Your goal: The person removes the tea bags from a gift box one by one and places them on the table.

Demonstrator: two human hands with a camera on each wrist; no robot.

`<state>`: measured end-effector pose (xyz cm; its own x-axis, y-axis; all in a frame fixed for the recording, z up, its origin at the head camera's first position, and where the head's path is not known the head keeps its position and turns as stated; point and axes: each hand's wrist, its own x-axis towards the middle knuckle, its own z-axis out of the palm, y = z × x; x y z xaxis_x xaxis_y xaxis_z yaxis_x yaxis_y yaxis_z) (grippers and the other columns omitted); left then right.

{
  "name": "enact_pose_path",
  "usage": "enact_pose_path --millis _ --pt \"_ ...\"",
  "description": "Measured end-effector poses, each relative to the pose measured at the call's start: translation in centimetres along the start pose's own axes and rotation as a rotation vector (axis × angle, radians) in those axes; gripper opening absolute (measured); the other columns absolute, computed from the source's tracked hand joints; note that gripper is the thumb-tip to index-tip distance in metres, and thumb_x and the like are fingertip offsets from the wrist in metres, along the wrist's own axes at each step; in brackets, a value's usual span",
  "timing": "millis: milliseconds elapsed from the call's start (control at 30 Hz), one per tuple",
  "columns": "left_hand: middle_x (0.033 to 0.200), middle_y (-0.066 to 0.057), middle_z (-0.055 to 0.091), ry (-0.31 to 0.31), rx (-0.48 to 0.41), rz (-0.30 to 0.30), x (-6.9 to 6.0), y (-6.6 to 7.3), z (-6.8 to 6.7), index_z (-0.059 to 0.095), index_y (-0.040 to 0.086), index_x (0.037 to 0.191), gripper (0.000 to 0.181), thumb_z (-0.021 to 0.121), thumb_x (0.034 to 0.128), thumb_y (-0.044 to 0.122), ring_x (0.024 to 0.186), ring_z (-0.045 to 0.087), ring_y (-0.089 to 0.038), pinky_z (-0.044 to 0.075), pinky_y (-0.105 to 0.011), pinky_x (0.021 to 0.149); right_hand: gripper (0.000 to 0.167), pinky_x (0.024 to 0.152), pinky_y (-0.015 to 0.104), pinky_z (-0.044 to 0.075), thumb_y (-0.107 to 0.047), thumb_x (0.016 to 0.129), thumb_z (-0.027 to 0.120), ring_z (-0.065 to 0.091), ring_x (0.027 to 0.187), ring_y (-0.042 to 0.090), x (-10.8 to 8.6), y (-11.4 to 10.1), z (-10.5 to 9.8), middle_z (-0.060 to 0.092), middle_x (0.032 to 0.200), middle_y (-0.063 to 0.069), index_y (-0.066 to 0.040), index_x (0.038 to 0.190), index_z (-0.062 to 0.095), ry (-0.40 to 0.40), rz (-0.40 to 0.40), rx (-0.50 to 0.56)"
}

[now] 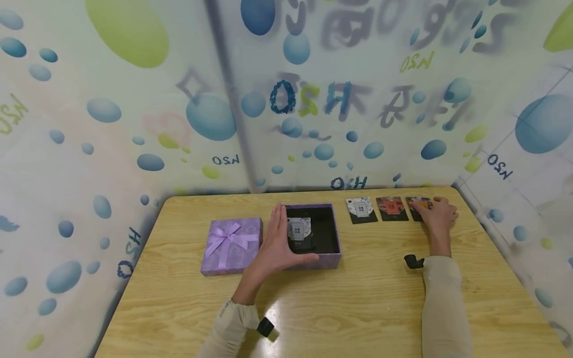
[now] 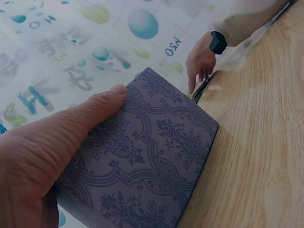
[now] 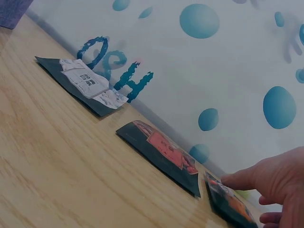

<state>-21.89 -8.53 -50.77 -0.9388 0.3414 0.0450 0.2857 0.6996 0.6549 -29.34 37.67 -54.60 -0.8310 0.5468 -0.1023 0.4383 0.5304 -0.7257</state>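
Observation:
My left hand (image 1: 275,248) grips the open purple box (image 1: 329,261) at its left side, thumb along the front wall. In the left wrist view the thumb presses on the box's patterned wall (image 2: 156,128). A black-and-white packet (image 1: 300,231) lies inside the box. At the table's far right, my right hand (image 1: 437,216) holds a dark packet with a colourful print (image 1: 416,209) between thumb and fingers; part of it is hidden. Left of that packet lie a red-and-black packet (image 1: 392,208) and another black-and-white packet (image 3: 88,85), flat in a row.
The purple lid (image 1: 230,246), tied with a ribbon bow, lies left of the box. A wall (image 1: 304,144) with blue and green spots rises behind the wooden table (image 1: 358,308), and its surface reaches round both sides.

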Motion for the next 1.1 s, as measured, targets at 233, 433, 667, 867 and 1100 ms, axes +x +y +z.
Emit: enact_pose_path --millis 233,433,667,867,1100 --pt "0.169 0.012 -0.027 0.001 -0.005 -0.008 0.1 0.0 0.0 -0.024 0.03 0.162 0.151 0.082 0.0667 0.08 0.16 -0.018 -0.018 0.005 -0.055 0.127 0.071 0.118 0.071 0.013 -0.039 0.101 0.065 0.015 0.146 0.058 0.0 -1.0 -0.3 0.023 0.157 0.041 0.007 0.151 0.044 0.048 -0.041 0.045" --pt "0.168 0.014 -0.028 -0.008 -0.009 -0.014 0.1 0.0 -0.1 -0.025 0.03 0.161 0.151 0.081 0.0663 0.081 0.156 -0.023 -0.01 0.004 -0.053 0.128 0.044 0.11 0.071 0.024 -0.022 0.108 0.047 0.032 0.134 0.062 0.1 -1.9 0.0 0.046 0.137 0.043 0.014 0.131 0.059 0.109 -0.147 -0.016" --pt "0.169 0.011 -0.027 0.0 0.004 -0.004 0.1 -0.2 0.2 -0.025 0.028 0.161 0.151 0.081 0.067 0.081 0.16 -0.018 -0.018 0.005 -0.054 0.127 0.043 0.11 0.068 0.023 -0.016 0.108 0.041 0.041 0.126 0.06 -0.6 -3.4 0.8 0.056 0.127 0.04 0.017 0.127 0.061 0.08 -0.262 0.0" --pt "0.17 0.009 -0.026 0.002 0.004 -0.007 0.0 -0.1 0.0 -0.023 0.026 0.163 0.152 0.082 0.0676 0.079 0.158 -0.021 -0.014 0.005 -0.056 0.127 0.039 0.106 0.065 0.035 -0.015 0.111 0.043 0.048 0.122 0.056 -1.4 -4.6 2.0 0.056 0.129 0.038 0.015 0.13 0.06 -0.004 -0.318 0.043" --pt "0.17 0.009 -0.027 -0.001 -0.004 -0.009 0.1 -0.1 0.1 -0.024 0.026 0.162 0.152 0.081 0.0671 0.081 0.158 -0.021 -0.014 0.005 -0.056 0.127 0.037 0.087 0.054 0.046 -0.018 0.108 0.052 0.055 0.106 0.044 -2.8 -6.5 2.3 0.056 0.126 0.033 0.013 0.127 0.061 -0.053 -0.377 0.049"
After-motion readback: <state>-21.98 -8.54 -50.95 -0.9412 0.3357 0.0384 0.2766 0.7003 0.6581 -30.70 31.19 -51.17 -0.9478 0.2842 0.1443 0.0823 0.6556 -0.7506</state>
